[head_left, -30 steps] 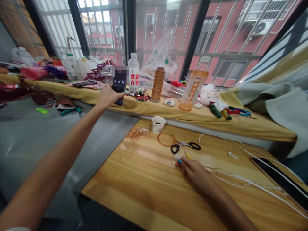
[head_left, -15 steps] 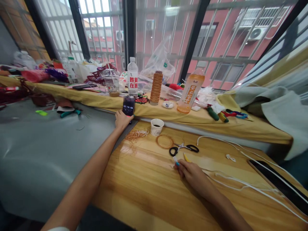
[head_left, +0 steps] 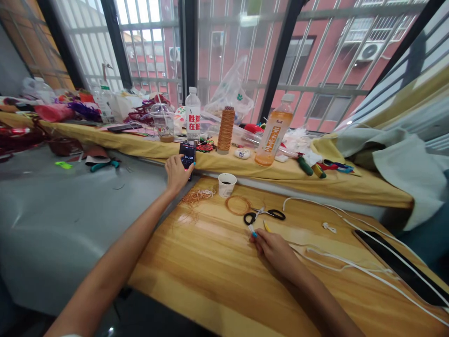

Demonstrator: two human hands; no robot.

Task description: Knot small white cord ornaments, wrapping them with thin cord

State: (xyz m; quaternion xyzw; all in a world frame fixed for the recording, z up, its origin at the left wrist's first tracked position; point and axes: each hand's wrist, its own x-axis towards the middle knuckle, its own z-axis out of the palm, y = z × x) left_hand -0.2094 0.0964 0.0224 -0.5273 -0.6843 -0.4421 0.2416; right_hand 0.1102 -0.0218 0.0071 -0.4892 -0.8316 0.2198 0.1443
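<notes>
My left hand [head_left: 177,174] reaches to a phone [head_left: 188,152] that leans upright against the ledge and shows a timer on its screen. Its fingers are apart, over the left side and lower part of the phone. Over the wooden table, my right hand [head_left: 272,248] pinches a small white strip [head_left: 250,229] between thumb and finger; its exact kind is unclear. Just beyond that hand lie black-handled scissors [head_left: 263,214], blades open, and a thin yellow-tipped item [head_left: 267,226]. A ring of brown thread [head_left: 238,205] touches or nearly touches the scissors.
A paper cup with dark contents [head_left: 227,185] stands near brown thread scraps [head_left: 196,197]. White cords [head_left: 336,258] run to the right, past a tablet-like device [head_left: 400,267]. Along the ledge stand a thread cone [head_left: 226,131], an orange drink bottle [head_left: 274,133] and a water bottle [head_left: 192,114].
My left hand has shifted slightly up and left, and its fingers now cover part of the timer digits. My right hand keeps its pinch. The view has turned slightly.
</notes>
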